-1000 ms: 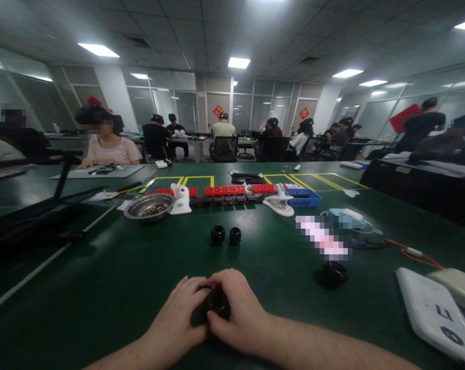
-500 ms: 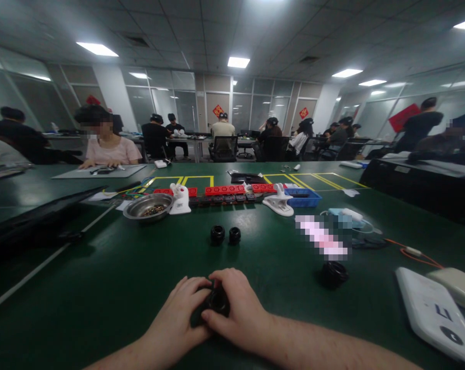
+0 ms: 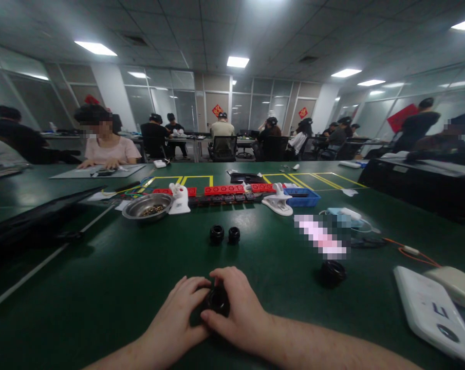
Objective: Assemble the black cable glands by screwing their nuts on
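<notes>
Close in front of me, a black ring-shaped fitting (image 3: 218, 300), much like a cable gland with a hole in its top, is cupped between both hands. My right hand (image 3: 238, 303) curls around its right side, fingers at the far edge and thumb at the near edge. From the left, my left hand (image 3: 180, 311) closes on it with bent fingers; their tips are partly hidden. Two similar smaller fittings stand side by side farther ahead, the left one (image 3: 217, 234) a bit bigger than the right one (image 3: 234, 235). Another black fitting (image 3: 333, 273) lies to the right.
Across the green table (image 3: 147, 257) are a metal bowl (image 3: 130, 211) of small brass-coloured parts, white clamps (image 3: 179, 199), red strips (image 3: 223, 190) and a blue tray (image 3: 305, 199). A white device (image 3: 428, 303) lies right, a long dark piece (image 3: 32, 216) left. A person (image 3: 111, 144) sits opposite.
Slightly more of the fitting's dark rim shows between my hands, which have barely moved. The whole view has shifted a little; the other things lie as before.
</notes>
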Motion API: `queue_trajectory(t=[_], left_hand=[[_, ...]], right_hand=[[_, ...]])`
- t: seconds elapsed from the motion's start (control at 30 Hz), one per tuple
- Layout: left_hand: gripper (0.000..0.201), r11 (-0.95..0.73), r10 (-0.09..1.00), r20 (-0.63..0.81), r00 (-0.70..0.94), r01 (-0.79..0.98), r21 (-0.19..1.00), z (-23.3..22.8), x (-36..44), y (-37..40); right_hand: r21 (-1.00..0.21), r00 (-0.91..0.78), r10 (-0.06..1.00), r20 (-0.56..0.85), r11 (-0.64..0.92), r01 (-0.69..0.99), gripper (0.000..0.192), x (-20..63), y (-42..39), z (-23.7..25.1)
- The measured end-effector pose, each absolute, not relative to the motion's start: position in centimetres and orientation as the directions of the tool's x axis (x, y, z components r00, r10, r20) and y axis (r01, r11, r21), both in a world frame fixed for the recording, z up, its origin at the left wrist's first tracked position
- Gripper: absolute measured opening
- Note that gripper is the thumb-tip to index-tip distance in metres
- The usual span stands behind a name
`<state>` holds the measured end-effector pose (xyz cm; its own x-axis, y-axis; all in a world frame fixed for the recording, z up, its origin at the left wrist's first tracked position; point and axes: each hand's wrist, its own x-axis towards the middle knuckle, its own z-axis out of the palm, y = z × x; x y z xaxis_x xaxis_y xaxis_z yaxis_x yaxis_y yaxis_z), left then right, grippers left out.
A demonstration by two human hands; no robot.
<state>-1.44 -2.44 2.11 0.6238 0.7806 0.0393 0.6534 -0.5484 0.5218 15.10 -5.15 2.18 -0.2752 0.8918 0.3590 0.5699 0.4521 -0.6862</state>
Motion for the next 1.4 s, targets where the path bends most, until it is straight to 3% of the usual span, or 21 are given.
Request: queue_trajectory(t=[0.2,0.47,0.6,0.77,0.97,1.13,1.23,1.33,1.4], left_hand=[[0.036,-0.553,0.784,0.03,0.62,0.675,0.489,1.48,-1.57,-2.31],[0.041,-0.537,0.807,0.039,0.589,0.705,0.463,1.52,-1.32,-2.44],[0.043,-0.515,0.827,0.034,0.562,0.731,0.447,1.28,-1.23,-2.33],[0.033,-0.522,0.82,0.05,0.57,0.711,0.471,1.56,-1.28,-2.37],[0.039,-0.516,0.817,0.041,0.575,0.697,0.498,1.75,-1.31,-2.3],[0.038,-0.517,0.812,0.028,0.584,0.695,0.5,1.87,-1.32,-2.35],[0.038,-0.516,0.816,0.043,0.576,0.693,0.504,1.94,-1.27,-2.46],[0.041,-0.512,0.817,0.043,0.575,0.688,0.515,1.9,-1.34,-2.49],[0.041,-0.516,0.811,0.04,0.584,0.681,0.52,1.81,-1.42,-2.45]], right_hand=[[-0.683,-0.4,0.817,0.415,0.57,0.456,0.055,15.38,-5.01,1.8],[-0.77,-0.399,0.854,0.333,0.491,0.407,0.057,14.73,-5.67,2.0],[-0.772,-0.409,0.868,0.282,0.458,0.441,0.061,14.49,-5.92,2.04],[-0.715,-0.273,0.911,0.309,0.412,0.564,0.051,15.02,-5.34,2.03],[-0.667,-0.432,0.796,0.424,0.597,0.446,0.054,15.27,-5.32,2.31],[-0.69,-0.337,0.855,0.394,0.518,0.506,0.057,15.24,-5.31,2.55],[-0.699,-0.306,0.888,0.343,0.459,0.548,0.047,15.22,-5.15,2.47],[-0.709,-0.332,0.876,0.351,0.48,0.517,0.04,15.25,-5.08,2.29],[-0.706,-0.376,0.841,0.389,0.535,0.465,0.045,15.29,-5.11,2.2]])
